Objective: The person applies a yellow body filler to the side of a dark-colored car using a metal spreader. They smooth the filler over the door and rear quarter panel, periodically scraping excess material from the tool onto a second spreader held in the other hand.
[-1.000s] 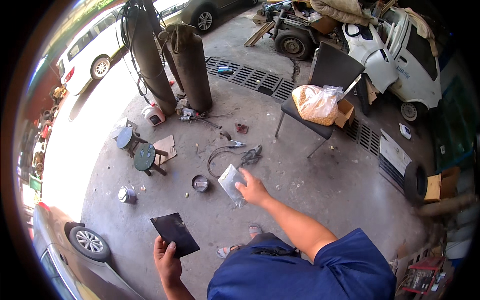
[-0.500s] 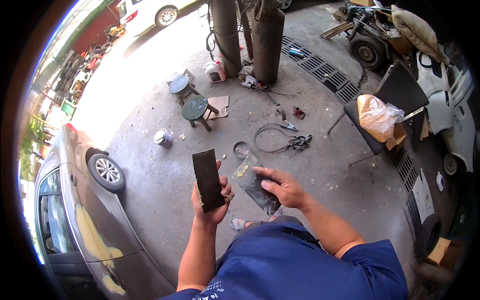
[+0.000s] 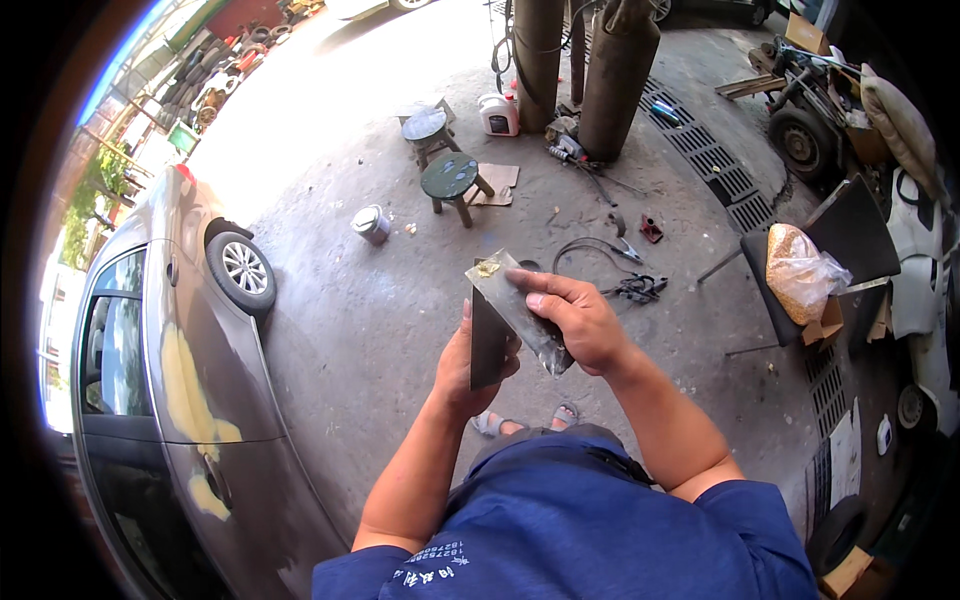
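Two flat tools held in front of your body, above a concrete floor. Your left hand is closed around a dark plate, which stands steeply, with your fingers showing along its right side. Your right hand pinches a translucent plate, thumb on its near face, which slants down to the right and partly covers the dark one. Whether the two plates touch cannot be told from this angle.

State of the work: a small yellowish dab sits at the upper end of the translucent plate, gathered in a lump and, by its look, not yet spread. No such dab shows on the visible face of the dark plate; its hidden side cannot be judged. To your left, the side of a grey-brown car already bears an upper pale-yellow patch and a lower pale-yellow patch, both of uneven outline, which suggests that material has been laid there but not evened off. Both tools are well apart from the car. A tin stands upright on the floor beyond your hands, near a green stool.
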The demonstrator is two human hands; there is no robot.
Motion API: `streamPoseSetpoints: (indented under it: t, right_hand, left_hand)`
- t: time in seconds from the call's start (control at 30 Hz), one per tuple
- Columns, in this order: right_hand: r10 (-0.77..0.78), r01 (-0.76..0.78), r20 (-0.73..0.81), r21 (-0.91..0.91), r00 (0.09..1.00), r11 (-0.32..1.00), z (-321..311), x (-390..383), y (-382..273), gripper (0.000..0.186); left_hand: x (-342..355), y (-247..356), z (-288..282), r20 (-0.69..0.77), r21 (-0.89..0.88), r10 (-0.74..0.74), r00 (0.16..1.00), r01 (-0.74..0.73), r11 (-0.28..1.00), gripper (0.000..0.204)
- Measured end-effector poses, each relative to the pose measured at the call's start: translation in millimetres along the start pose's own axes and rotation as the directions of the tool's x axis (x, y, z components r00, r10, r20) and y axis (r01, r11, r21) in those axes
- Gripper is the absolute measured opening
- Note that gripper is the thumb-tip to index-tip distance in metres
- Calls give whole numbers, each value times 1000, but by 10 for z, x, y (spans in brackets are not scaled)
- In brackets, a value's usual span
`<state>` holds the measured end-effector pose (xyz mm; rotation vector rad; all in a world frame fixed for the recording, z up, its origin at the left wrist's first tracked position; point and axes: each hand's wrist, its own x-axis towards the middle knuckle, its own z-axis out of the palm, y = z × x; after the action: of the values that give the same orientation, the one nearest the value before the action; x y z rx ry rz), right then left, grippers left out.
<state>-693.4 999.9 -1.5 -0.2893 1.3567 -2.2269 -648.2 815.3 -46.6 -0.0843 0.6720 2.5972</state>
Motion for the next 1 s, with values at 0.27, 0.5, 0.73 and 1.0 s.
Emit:
streamPoseSetpoints:
  t: [0.27,0.5,0.73,1.0]
  right_hand:
    - [-28,62,99,-363,995,930,316,-310,322,36]
    - [-167,169,32,-86,986,982,142,-145,246,39]
    - [-41,41,-1,142,999,989,71,132,395,40]
    - [-124,136,55,-364,991,921,189,-259,592,39]
  left_hand:
    - [-154,143,266,-498,123,84,863,-26,992,50]
    - [-218,210,53,-184,859,725,663,-250,446,57]
    - [-400,247,76,281,930,647,708,-34,-366,62]
    - [-416,457,223,-77,395,699,711,-622,676,42]
